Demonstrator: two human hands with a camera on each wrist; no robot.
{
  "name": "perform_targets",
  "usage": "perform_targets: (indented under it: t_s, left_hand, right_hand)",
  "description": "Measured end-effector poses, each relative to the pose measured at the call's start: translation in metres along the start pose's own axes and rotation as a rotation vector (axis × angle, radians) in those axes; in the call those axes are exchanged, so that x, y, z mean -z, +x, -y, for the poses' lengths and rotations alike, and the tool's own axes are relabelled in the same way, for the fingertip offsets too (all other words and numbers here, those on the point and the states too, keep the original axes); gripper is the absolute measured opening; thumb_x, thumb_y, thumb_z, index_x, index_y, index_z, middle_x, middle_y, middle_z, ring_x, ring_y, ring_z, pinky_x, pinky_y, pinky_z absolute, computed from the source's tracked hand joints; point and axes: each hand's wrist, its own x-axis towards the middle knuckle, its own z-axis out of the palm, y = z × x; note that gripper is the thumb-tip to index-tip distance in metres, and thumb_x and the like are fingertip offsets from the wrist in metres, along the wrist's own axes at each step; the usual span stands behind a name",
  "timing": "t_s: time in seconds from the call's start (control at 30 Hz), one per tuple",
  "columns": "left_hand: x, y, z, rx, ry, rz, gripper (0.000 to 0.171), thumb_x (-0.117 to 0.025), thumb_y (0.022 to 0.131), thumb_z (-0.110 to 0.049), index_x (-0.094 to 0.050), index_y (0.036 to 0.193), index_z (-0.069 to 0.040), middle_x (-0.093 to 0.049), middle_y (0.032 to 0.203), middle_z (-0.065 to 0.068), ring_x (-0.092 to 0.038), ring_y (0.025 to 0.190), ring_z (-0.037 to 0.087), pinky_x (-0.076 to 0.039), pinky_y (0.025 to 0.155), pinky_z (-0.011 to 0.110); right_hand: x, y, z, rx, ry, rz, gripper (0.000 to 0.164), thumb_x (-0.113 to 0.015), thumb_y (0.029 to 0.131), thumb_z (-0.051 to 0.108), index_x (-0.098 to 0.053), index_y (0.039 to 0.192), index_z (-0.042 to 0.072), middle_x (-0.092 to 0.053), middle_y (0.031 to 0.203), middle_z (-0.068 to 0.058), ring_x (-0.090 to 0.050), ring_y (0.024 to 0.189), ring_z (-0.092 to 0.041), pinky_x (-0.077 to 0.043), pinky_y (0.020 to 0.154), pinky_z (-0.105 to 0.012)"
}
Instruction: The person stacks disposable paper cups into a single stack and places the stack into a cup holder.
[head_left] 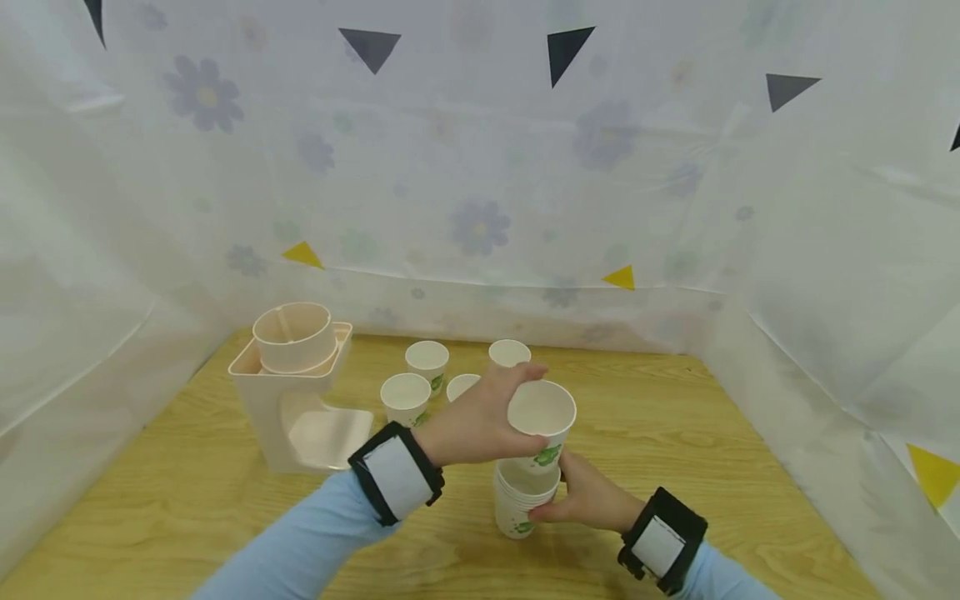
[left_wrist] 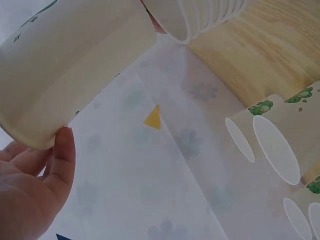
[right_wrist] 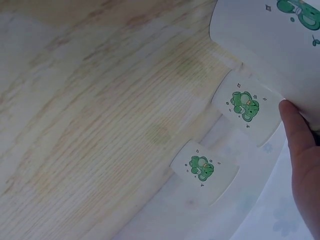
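My left hand [head_left: 480, 423] grips a white paper cup [head_left: 542, 408] near its rim, thumb on the near side and fingers on the far side. Directly below is a stack of nested paper cups [head_left: 516, 507], with the held cup's base overlapping the stack's top rim in the head view. Around the stack's right side, my right hand [head_left: 594, 497] holds it upright at the table. In the left wrist view the lifted cup [left_wrist: 70, 70] is apart from the stacked rims [left_wrist: 202, 20]. A green cartoon animal is printed on the cups.
Several single paper cups [head_left: 427, 358] stand upright behind the left hand. To the left stands a cream drip-machine-shaped appliance [head_left: 262, 417] with a round cup-like top. White patterned sheeting [head_left: 480, 167] encloses the wooden table [head_left: 675, 433] at the back and sides.
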Motion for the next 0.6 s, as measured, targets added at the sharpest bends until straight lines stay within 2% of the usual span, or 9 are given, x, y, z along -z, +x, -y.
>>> perform_targets:
  t_s: [0.1,0.3,0.47,0.6]
  left_hand:
    - [-0.005,0.001,0.003,-0.021,0.008,0.025,0.072,-0.073,0.078,-0.023,-0.039,0.14,-0.011,-0.044,0.141,0.007,-0.047,0.121,0.018,-0.043,0.098,0.033]
    - [-0.009,0.0,0.008,-0.011,0.036,0.089,0.073,-0.074,0.077,-0.023,-0.038,0.14,-0.013,-0.048,0.138,0.006,-0.05,0.118,0.019,-0.046,0.09,0.028]
    - [-0.014,0.0,0.014,-0.069,0.046,0.138,0.072,-0.074,0.076,-0.018,-0.04,0.138,-0.007,-0.05,0.135,0.009,-0.052,0.116,0.019,-0.045,0.091,0.026]
    - [-0.014,-0.002,0.017,-0.08,0.061,0.17,0.072,-0.073,0.076,-0.016,-0.039,0.139,-0.007,-0.05,0.136,0.009,-0.051,0.117,0.02,-0.045,0.092,0.027]
  right_hand:
    - [0.0,0.0,0.0,-0.007,0.006,-0.004,0.074,-0.075,0.079,0.022,-0.031,0.138,0.011,-0.054,0.13,-0.01,-0.053,0.116,-0.01,-0.043,0.095,-0.028]
    - [-0.001,0.0,0.001,-0.011,0.049,0.0,0.074,-0.076,0.078,0.02,-0.033,0.138,0.014,-0.052,0.132,-0.006,-0.052,0.116,-0.006,-0.042,0.096,-0.027]
    - [-0.002,0.0,0.0,-0.017,0.053,-0.001,0.075,-0.077,0.077,0.02,-0.033,0.138,0.014,-0.048,0.134,-0.007,-0.051,0.117,-0.008,-0.043,0.097,-0.028]
    - [-0.002,0.0,0.0,-0.023,0.039,-0.001,0.072,-0.077,0.077,0.021,-0.037,0.136,0.014,-0.049,0.133,-0.007,-0.051,0.118,-0.011,-0.043,0.097,-0.029]
